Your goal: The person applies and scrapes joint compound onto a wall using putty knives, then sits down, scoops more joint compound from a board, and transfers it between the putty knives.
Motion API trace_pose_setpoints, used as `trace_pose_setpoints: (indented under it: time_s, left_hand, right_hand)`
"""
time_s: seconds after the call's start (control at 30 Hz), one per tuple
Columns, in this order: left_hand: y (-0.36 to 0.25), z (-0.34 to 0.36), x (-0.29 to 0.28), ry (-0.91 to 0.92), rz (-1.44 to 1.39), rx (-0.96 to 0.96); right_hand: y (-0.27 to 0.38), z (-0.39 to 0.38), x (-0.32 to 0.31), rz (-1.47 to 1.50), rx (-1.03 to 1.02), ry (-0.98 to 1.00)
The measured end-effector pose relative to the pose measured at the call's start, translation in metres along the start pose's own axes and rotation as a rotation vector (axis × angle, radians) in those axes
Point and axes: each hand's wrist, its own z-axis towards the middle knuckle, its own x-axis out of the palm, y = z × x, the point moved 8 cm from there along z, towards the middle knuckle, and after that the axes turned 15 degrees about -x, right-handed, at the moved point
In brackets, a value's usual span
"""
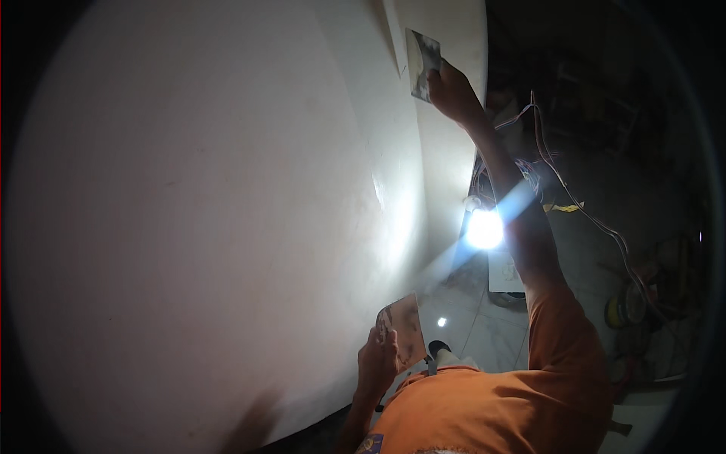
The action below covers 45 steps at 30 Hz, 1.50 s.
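My right hand (454, 94), arm stretched up and away, grips a flat rectangular blade like a plastering trowel (423, 63). Its face is smeared pale and dark. It is held at the pale wall (227, 189), close to where the wall meets a narrow strip; whether it touches cannot be seen. Low and near my body, my left hand (377, 362) is closed around a second flat plate (406, 331), brownish with dark smudges. The back of that hand is beside the wall.
A glaring bulb (485, 229) shines under my right forearm, near tangled wires (538, 136) that trail down to the right. Below it is a white panel (505, 272) on the tiled floor (484, 333). A yellow strip (563, 207) and a round tub (625, 309) are to the right, in dimness.
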Motion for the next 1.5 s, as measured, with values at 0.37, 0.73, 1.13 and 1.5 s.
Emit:
trace_pose_setpoints:
  time_s: [0.37,0.73,1.13,1.5]
  left_hand:
    - [0.013,0.001,-0.002,-0.026,-0.033,0.012]
    - [-0.005,-0.003,-0.01,0.034,-0.094,0.072]
    - [-0.003,-0.003,-0.009,0.009,-0.082,0.066]
    - [-0.017,-0.009,-0.016,0.031,-0.135,0.075]
  right_hand:
    - [0.015,0.051,0.084,-0.908,-0.681,0.141]
    - [0.089,-0.015,-0.008,0.006,-0.235,0.004]
    - [0.017,0.115,0.04,-0.473,-0.454,0.006]
    - [0.154,0.012,-0.005,0.079,-0.388,0.063]
